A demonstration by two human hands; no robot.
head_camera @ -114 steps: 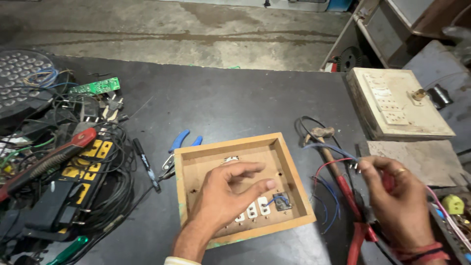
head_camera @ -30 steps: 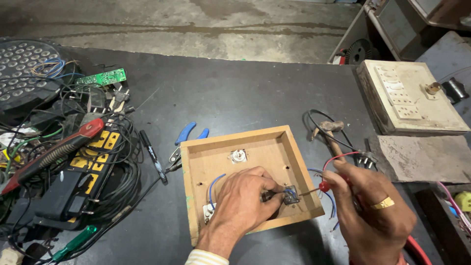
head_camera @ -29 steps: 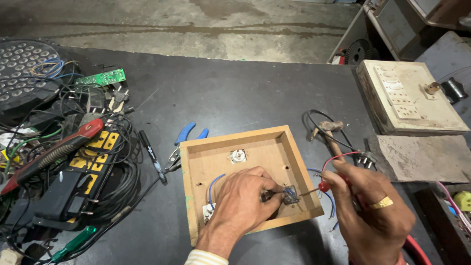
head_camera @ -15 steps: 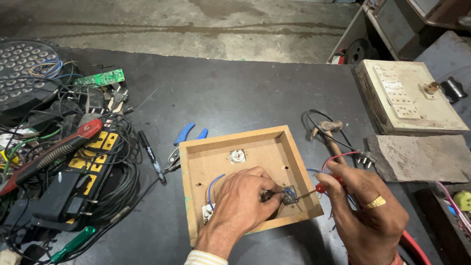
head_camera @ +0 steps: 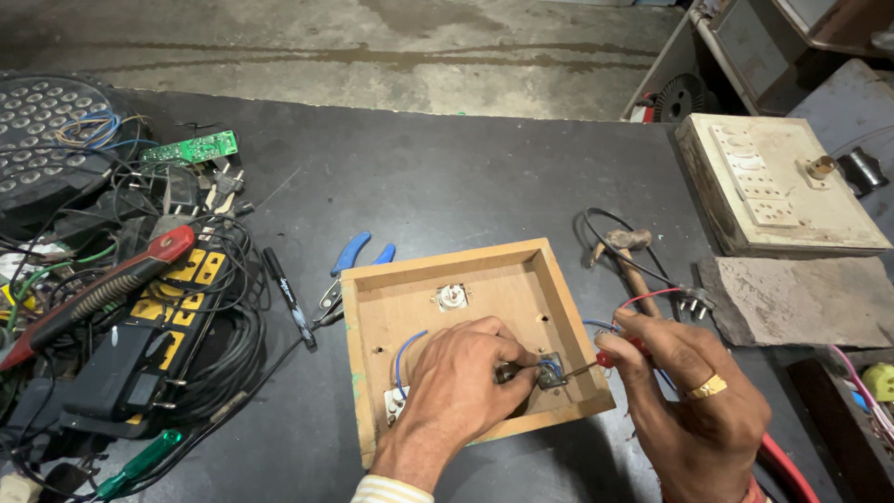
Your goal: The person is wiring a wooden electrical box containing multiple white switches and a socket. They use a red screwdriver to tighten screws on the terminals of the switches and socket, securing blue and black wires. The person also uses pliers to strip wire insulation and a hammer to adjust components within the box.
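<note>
Near the worktop's [head_camera: 484,177] front edge, the left hand [head_camera: 461,377] pinches a small switch [head_camera: 549,371] inside the wooden box [head_camera: 372,373]; the right hand's [head_camera: 694,410] grip is closed around a red-handled screwdriver [head_camera: 605,360] touching it.

Pliers [head_camera: 349,270] left of wooden box [head_camera: 372,368]

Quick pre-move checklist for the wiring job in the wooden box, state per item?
1. Left hand steadies the small grey switch part inside the shallow wooden box: ok.
2. Right hand holds the red-handled screwdriver, tip at the part: ok.
3. Tip seated in a screw: cannot tell.
4. Blue wire clear of the tip: ok.
5. Blue-handled pliers within reach beside the box: ok.
</note>
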